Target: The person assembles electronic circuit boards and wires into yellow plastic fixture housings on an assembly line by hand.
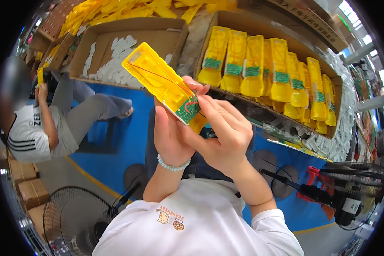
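Note:
A yellow plastic housing (151, 77) is held up in front of me, its hollow side showing. Thin red wires run along its inside to a green circuit board (187, 110) at the near end. Beneath that end, my left hand (170, 132) grips the housing, thumb up along its side; a beaded bracelet is on the wrist. My right hand (224, 132) closes in from the right, its fingers on the board end by the wires. Whether those fingertips pinch a wire or only press the board is hidden. A white strip lines the board's edge.
At the right, a cardboard box (269, 109) holds several yellow housings with green boards. Another carton (128, 27) contains white plastic pieces. Yellow parts (111, 13) are heaped behind it. Fans (79, 217) stand at both sides. A seated person (42, 115) works at the left.

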`<act>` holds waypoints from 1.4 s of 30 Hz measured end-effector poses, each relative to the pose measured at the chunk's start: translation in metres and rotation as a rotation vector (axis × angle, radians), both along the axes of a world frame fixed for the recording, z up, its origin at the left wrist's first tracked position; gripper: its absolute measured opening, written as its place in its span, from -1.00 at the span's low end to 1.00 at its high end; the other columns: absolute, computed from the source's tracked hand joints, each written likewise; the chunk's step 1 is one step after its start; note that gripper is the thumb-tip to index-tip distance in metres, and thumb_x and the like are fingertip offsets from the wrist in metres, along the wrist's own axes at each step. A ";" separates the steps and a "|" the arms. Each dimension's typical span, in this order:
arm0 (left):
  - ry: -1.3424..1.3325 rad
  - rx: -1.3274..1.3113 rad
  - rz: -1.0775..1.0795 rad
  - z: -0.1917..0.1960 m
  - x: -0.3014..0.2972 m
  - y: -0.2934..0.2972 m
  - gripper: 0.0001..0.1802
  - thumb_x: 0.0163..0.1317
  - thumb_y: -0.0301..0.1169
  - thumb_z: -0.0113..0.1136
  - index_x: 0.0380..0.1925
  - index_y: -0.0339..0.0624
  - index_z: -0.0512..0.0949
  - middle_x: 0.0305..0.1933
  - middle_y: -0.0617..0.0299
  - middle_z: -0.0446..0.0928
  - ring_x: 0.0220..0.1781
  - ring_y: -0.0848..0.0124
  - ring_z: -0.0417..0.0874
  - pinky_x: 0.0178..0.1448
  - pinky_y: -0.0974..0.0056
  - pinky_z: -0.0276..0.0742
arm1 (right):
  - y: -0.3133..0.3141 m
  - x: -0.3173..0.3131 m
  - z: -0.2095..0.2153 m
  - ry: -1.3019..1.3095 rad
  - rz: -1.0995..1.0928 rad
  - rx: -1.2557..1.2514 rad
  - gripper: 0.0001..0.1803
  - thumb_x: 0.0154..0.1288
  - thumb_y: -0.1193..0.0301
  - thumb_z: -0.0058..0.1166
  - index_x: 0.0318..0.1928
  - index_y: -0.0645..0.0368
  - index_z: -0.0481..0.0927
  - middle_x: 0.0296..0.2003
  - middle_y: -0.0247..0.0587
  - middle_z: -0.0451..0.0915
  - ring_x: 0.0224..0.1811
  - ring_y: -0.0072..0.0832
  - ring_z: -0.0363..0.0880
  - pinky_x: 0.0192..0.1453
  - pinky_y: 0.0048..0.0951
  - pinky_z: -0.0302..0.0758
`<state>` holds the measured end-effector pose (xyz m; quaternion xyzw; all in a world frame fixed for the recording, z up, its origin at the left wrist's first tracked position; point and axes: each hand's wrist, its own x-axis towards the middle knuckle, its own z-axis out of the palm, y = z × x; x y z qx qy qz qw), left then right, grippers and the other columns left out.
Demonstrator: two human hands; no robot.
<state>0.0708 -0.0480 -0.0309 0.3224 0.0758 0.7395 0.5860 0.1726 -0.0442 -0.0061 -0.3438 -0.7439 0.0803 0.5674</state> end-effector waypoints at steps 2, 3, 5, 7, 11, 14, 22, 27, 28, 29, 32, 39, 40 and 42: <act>0.110 -0.016 -0.001 0.002 -0.001 -0.001 -0.25 0.39 0.08 -0.08 0.37 -0.21 0.08 0.26 0.05 0.29 0.30 0.29 0.33 0.45 0.12 0.17 | -0.002 0.006 -0.002 0.019 -0.021 -0.044 -0.56 -0.13 0.50 0.41 -0.16 0.42 0.64 -0.25 0.08 0.69 -0.24 -0.14 0.71 -0.17 -0.35 0.62; 0.221 -0.051 0.016 0.002 -0.001 0.001 -0.22 0.37 0.07 -0.04 0.38 -0.22 0.06 0.31 0.01 0.27 0.32 0.27 0.33 0.44 0.12 0.17 | 0.001 0.011 -0.005 0.029 -0.048 -0.104 -0.56 -0.12 0.49 0.41 -0.16 0.42 0.64 -0.26 0.06 0.69 -0.25 -0.17 0.71 -0.17 -0.38 0.62; 0.301 -0.082 0.046 0.002 0.002 0.005 -0.17 0.37 -0.08 0.04 0.45 -0.30 -0.05 0.39 -0.08 0.23 0.38 0.18 0.32 0.42 0.08 0.20 | 0.005 0.020 -0.009 0.053 -0.112 -0.166 -0.59 -0.10 0.44 0.40 -0.19 0.38 0.62 -0.30 0.04 0.67 -0.30 -0.15 0.67 -0.22 -0.32 0.60; 0.388 -0.099 0.110 -0.007 -0.001 0.002 -0.24 0.39 -0.20 0.02 0.44 -0.33 -0.01 0.36 -0.09 0.26 0.36 0.20 0.34 0.40 0.09 0.23 | 0.014 0.030 -0.007 -0.015 -0.265 -0.080 -0.59 -0.09 0.45 0.39 -0.19 0.38 0.61 -0.32 0.03 0.66 -0.33 -0.13 0.65 -0.24 -0.30 0.58; 0.418 -0.201 0.106 -0.017 -0.007 0.003 -0.46 0.38 -0.34 -0.04 0.29 -0.39 0.27 0.14 -0.10 0.48 0.15 0.14 0.54 0.29 0.05 0.40 | 0.044 0.036 0.005 -0.256 -0.547 -0.093 -0.47 0.05 0.31 0.37 -0.03 0.40 0.56 -0.17 0.11 0.61 -0.15 -0.08 0.60 -0.11 -0.24 0.55; 0.359 -0.211 0.112 -0.019 -0.010 0.004 -0.58 0.35 -0.47 -0.06 0.18 -0.41 0.40 -0.03 -0.01 0.56 0.04 0.23 0.59 0.23 0.13 0.44 | 0.054 0.025 0.005 -0.366 -0.548 -0.308 -0.41 0.11 0.27 0.33 0.08 0.37 0.49 -0.06 0.08 0.56 -0.07 -0.08 0.58 -0.07 -0.25 0.55; 0.377 -0.270 0.204 -0.027 -0.032 0.003 -0.66 0.32 -0.53 0.00 0.07 -0.37 0.50 -0.16 0.11 0.59 -0.06 0.39 0.58 0.12 0.31 0.41 | 0.061 0.006 0.004 -0.483 -0.442 -0.356 -0.46 0.12 0.35 0.29 0.11 0.28 0.49 -0.14 -0.06 0.53 -0.07 -0.18 0.57 -0.12 -0.25 0.57; 0.415 -0.267 0.184 -0.035 -0.035 0.001 -0.69 0.30 -0.57 0.00 0.04 -0.35 0.51 -0.19 0.14 0.57 -0.08 0.43 0.56 0.09 0.35 0.40 | 0.072 0.005 -0.001 -0.561 -0.514 -0.273 -0.46 0.10 0.38 0.28 0.11 0.29 0.50 -0.22 -0.12 0.51 -0.13 -0.17 0.57 -0.14 -0.23 0.55; 0.467 -0.264 0.219 -0.037 -0.037 -0.001 -0.69 0.30 -0.58 0.01 0.03 -0.36 0.51 -0.19 0.15 0.57 -0.08 0.43 0.55 0.10 0.35 0.40 | 0.072 0.005 0.000 -0.517 -0.505 -0.338 -0.47 0.10 0.39 0.28 0.10 0.29 0.50 -0.23 -0.11 0.51 -0.13 -0.15 0.56 -0.12 -0.22 0.54; 0.518 -0.258 0.254 -0.039 -0.038 -0.001 -0.70 0.29 -0.60 0.01 0.02 -0.37 0.51 -0.20 0.16 0.57 -0.08 0.43 0.55 0.10 0.34 0.40 | 0.072 0.006 0.002 -0.473 -0.496 -0.400 -0.47 0.10 0.40 0.27 0.10 0.30 0.50 -0.23 -0.09 0.51 -0.13 -0.13 0.56 -0.11 -0.21 0.53; 0.667 -0.127 0.414 -0.049 -0.048 0.001 -0.73 0.26 -0.64 0.04 -0.04 -0.38 0.53 -0.21 0.12 0.57 -0.12 0.37 0.57 0.06 0.31 0.45 | 0.062 0.004 0.016 -0.479 -0.353 -0.501 -0.44 0.12 0.38 0.27 0.14 0.33 0.47 -0.20 -0.04 0.53 -0.10 -0.10 0.54 -0.05 -0.19 0.51; 0.848 0.058 0.515 -0.087 -0.051 0.000 -0.79 0.25 -0.66 0.05 -0.12 -0.42 0.55 -0.36 0.05 0.57 -0.33 0.32 0.58 -0.21 0.33 0.47 | 0.056 0.020 0.057 -0.708 -0.365 -0.444 -0.31 0.07 0.27 0.35 0.19 0.34 0.45 -0.03 0.09 0.56 0.03 -0.03 0.51 0.14 -0.16 0.43; 0.870 0.043 0.524 -0.098 -0.051 0.000 -0.78 0.25 -0.66 0.06 -0.12 -0.39 0.56 -0.37 0.06 0.58 -0.36 0.31 0.59 -0.26 0.33 0.48 | 0.060 0.014 0.070 -0.735 -0.388 -0.381 -0.34 0.10 0.28 0.32 0.18 0.32 0.45 -0.01 0.09 0.56 0.07 -0.03 0.49 0.17 -0.16 0.42; 0.888 0.019 0.544 -0.126 -0.049 0.003 -0.78 0.24 -0.65 0.08 -0.11 -0.35 0.57 -0.38 0.07 0.59 -0.39 0.30 0.61 -0.31 0.32 0.48 | 0.081 -0.001 0.091 -0.754 -0.306 -0.300 -0.37 0.12 0.29 0.30 0.18 0.31 0.46 -0.01 0.08 0.56 0.07 -0.04 0.49 0.17 -0.16 0.42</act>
